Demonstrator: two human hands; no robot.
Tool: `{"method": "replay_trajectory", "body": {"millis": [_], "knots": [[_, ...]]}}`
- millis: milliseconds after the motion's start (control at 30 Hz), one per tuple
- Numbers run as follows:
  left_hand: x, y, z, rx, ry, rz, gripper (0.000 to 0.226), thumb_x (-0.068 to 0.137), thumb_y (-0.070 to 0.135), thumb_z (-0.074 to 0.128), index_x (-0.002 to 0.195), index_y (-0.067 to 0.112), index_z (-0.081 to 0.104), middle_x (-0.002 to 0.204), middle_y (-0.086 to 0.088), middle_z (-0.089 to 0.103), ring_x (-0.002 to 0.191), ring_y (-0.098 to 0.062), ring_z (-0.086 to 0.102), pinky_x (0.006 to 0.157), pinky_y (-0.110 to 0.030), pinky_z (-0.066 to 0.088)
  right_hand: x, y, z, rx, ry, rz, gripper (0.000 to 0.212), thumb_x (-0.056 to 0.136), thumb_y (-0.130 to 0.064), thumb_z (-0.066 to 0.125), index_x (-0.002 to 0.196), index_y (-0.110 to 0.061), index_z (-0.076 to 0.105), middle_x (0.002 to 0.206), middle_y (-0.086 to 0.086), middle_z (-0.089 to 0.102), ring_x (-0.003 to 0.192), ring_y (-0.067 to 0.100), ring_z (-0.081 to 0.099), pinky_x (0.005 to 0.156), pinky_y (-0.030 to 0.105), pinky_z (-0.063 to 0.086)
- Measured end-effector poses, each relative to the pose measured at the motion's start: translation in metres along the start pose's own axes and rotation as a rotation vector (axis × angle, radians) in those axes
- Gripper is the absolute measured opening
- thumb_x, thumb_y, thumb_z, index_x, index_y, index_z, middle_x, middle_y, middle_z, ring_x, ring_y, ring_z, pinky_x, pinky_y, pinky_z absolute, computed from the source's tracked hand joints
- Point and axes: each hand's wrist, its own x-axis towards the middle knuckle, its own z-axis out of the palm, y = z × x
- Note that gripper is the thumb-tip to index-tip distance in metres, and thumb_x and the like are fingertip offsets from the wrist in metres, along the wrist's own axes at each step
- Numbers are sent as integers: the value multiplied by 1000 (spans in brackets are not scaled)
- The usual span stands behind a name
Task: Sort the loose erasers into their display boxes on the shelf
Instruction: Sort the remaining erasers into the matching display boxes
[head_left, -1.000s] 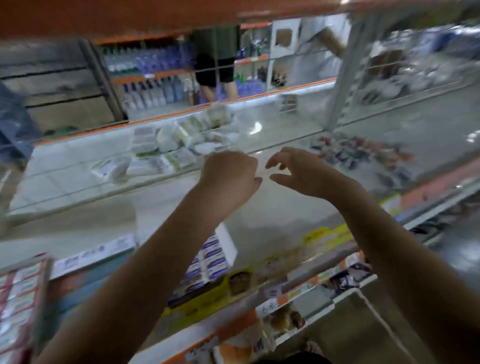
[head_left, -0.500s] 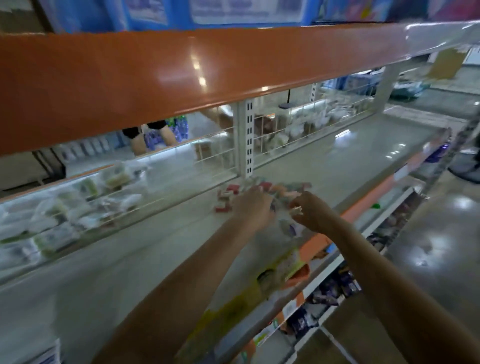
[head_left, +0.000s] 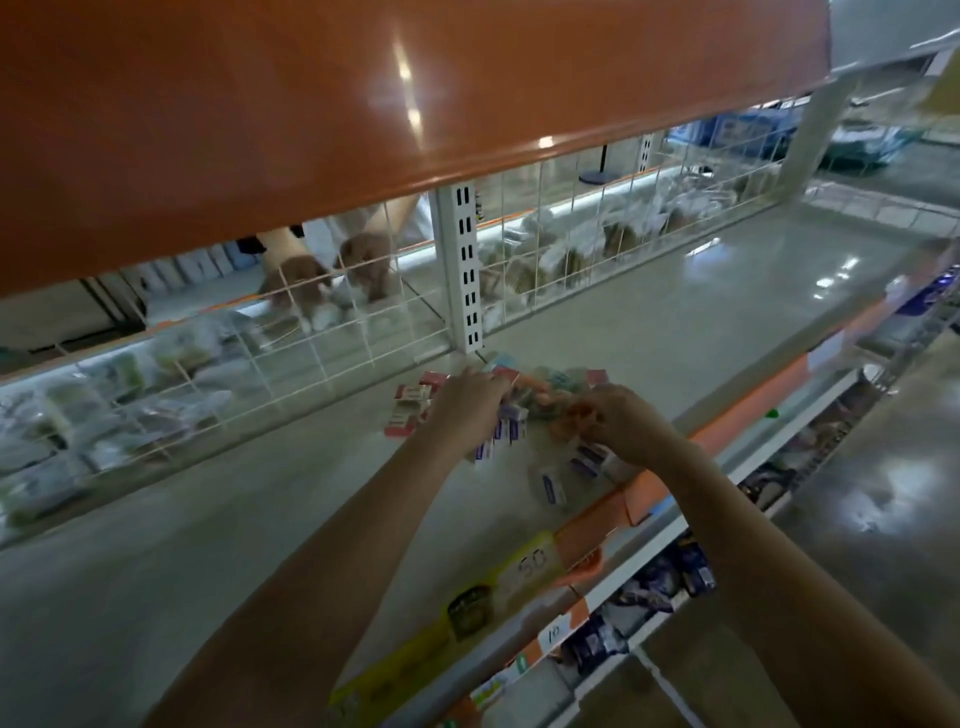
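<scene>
Both hands have moved deeper into the pile of erasers (head_left: 524, 410) on the shelf (head_left: 675, 322), left hand (head_left: 467, 402) fingers curled over some, right hand (head_left: 615, 421) pinching one.

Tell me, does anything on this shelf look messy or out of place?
Yes. Small red-and-white and purple-and-white boxed erasers lie jumbled at odd angles on the pale grey metal shelf, not in any display box; both hands reach into the heap.
</scene>
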Motion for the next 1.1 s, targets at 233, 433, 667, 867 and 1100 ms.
{"method": "replay_trajectory", "body": {"millis": [233, 433, 667, 867, 1100], "knots": [[-7, -10, -4, -73, 36, 64, 20, 83, 23, 66, 98, 19, 54, 107, 2, 57, 104, -17, 48, 77, -26, 32, -7, 4, -5, 85, 68, -30, 21, 83, -19, 68, 101, -9, 63, 93, 4, 62, 79, 13, 54, 70, 26, 45], [-44, -17, -10, -177, 203, 42, 27, 80, 25, 70, 102, 15, 58, 109, 0, 58, 105, -18, 47, 76, -23, 27, -18, -26, -3, 238, 146, -104, 23, 84, -17, 66, 107, -16, 64, 90, -7, 58, 75, 8, 56, 71, 22, 48], [-130, -51, -27, -261, 299, -154, 25, 79, 27, 72, 102, 19, 66, 98, 7, 59, 90, -13, 45, 75, -26, 36, -14, -86, 25, 603, 86, -129, 21, 93, -14, 52, 78, -9, 67, 64, -2, 61, 62, 13, 57, 62, 29, 43], [-228, -78, -48, -258, 329, -338, 23, 77, 29, 73, 99, 25, 67, 86, 17, 51, 81, -3, 40, 67, -8, 30, -21, -172, 44, 825, -159, -247, 27, 95, -9, 47, 75, -11, 65, 61, -7, 63, 53, -1, 52, 54, 12, 41], [-359, -117, -71, -246, 397, -487, 22, 74, 29, 75, 95, 25, 68, 82, 20, 52, 81, -2, 46, 70, -6, 34, -47, -280, 64, 802, -238, -408, 21, 94, -12, 49, 88, -25, 65, 71, -1, 69, 57, 2, 56, 56, 13, 44]]}}
